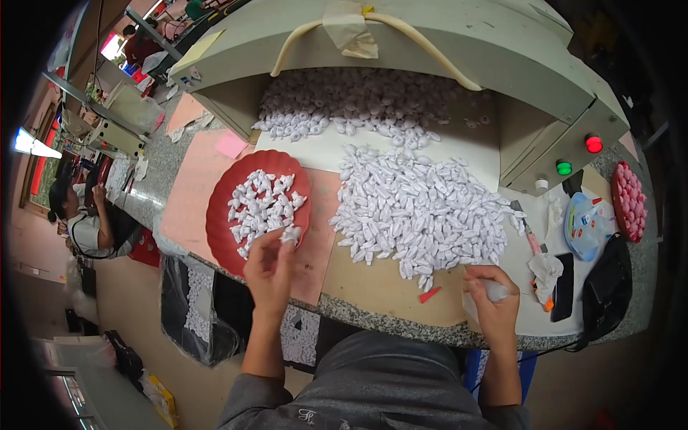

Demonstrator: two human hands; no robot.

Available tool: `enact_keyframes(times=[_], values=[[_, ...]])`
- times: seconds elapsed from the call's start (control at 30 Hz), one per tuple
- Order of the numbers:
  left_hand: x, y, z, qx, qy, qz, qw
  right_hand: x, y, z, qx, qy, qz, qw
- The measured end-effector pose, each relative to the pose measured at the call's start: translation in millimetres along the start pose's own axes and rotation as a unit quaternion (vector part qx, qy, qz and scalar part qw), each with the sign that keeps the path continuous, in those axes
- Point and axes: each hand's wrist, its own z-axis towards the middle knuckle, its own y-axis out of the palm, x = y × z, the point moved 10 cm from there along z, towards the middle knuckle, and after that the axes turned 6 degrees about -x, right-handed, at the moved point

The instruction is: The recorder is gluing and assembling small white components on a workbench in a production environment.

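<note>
Above the near edge of the red round tray [218, 240], my left hand [269, 269] pinches a small white figurine piece [290, 234] between thumb and fingertips. Several similar white pieces [264, 204] lie in that tray. My right hand [496, 308] is closed round a small translucent whitish bottle [496, 289] at the table's front edge, right of centre. Its fingers hide most of the bottle. Between and beyond my hands spreads a large heap of slender white pieces [423, 211]. A small red pointed scrap [428, 294] lies near my right hand.
A grey-green machine housing [430, 46] arches over a second heap of white pieces [344, 100]. To the right are a black phone [563, 287], a blue dish [584, 226], a red basket of pink pieces [631, 201] and a black bag [605, 287]. Another person [93, 222] sits at left.
</note>
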Motion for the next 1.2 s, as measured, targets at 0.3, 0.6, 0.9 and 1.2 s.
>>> enact_keyframes(times=[0.3, 0.6, 0.9, 1.2], values=[[65.2, 95.8, 104.1, -0.175, 0.173, 0.221, 0.944, 5.4, -12.9, -4.6, 0.001, 0.029, -0.014, 0.999], [-4.3, 212.1, 201.8, -0.210, 0.041, 0.322, 0.922, -9.5, -20.8, -22.0, 0.017, -0.005, -0.078, 0.997], [44.0, 198.4, 102.4, -0.311, -0.020, -0.259, 0.914, -0.5, -13.0, -22.7, 0.006, 0.037, -0.013, 0.999], [24.7, 178.6, -65.9, -0.347, -0.350, -0.559, 0.667, 6.9, -2.2, -31.3, -0.001, -0.014, 0.072, 0.997]])
